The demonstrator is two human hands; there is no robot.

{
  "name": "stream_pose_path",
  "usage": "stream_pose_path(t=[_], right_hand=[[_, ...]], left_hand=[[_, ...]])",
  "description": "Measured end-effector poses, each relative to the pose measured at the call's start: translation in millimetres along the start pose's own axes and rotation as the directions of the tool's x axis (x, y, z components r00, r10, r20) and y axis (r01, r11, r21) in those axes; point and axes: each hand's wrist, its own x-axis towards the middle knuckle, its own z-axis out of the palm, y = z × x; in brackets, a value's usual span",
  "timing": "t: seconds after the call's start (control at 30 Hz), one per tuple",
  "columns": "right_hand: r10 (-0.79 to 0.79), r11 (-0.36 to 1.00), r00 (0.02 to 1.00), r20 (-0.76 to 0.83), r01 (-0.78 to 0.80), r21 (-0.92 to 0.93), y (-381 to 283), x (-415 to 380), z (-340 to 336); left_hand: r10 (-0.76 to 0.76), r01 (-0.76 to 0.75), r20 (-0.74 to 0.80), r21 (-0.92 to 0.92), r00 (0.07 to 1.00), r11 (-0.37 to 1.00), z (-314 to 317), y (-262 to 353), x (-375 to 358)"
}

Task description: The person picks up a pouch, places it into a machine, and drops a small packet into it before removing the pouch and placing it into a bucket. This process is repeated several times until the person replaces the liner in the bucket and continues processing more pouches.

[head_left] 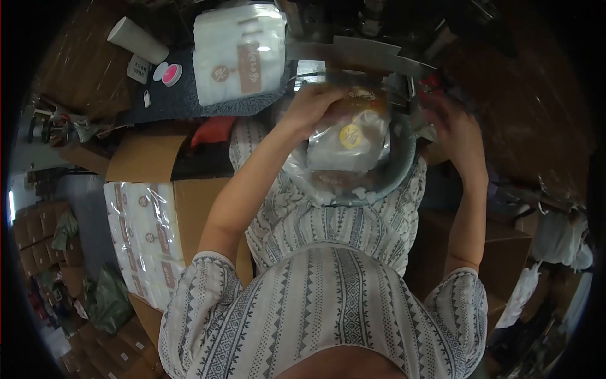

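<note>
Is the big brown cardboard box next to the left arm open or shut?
Open. The brown cardboard box has a flap folded back, and white packs in shiny plastic show inside.

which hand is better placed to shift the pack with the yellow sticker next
Probably the left hand: it is at the upper left of the pack, while the right hand is apart from it, further right.

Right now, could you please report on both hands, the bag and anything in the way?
Left hand at bag, grip unclear. Right hand apart, right of bag. Bag over basin. Metal bar close beyond it, possibly in the way.
</note>
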Motion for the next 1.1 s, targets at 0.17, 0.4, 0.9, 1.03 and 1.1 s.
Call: stream_pose_path(t=[0.17,0.4,0.9,1.03,1.1], right_hand=[[0.272,0.679,0.959,-0.082,-0.252,-0.689,72.5,3.4,12.8],[0.251,0.787,0.965,-0.077,-0.250,-0.564,64.5,15.0,14.3],[-0.479,0.860,0.877,-0.044,0.479,0.178,-63.0,23.1,40.7],[-0.373,0.897,0.926,0.051,0.346,0.274,-47.2,24.9,42.0],[-0.259,0.917,0.966,-0.012,0.250,0.310,-41.5,24.7,42.0]], left_hand=[[0.435,-0.321,-0.114,0.515,0.893,0.794,-34.0,10.5,-11.7],[0.766,0.069,0.480,0.827,0.427,-0.558,-104.8,-9.5,-45.5],[0.783,-0.354,0.305,0.928,0.542,-0.116,-31.6,-1.7,-100.5],[0.606,-0.504,0.369,0.862,0.705,0.062,-20.3,-17.1,-84.5],[0.544,-0.528,0.368,0.833,0.754,0.168,-10.5,-20.1,-70.9]])
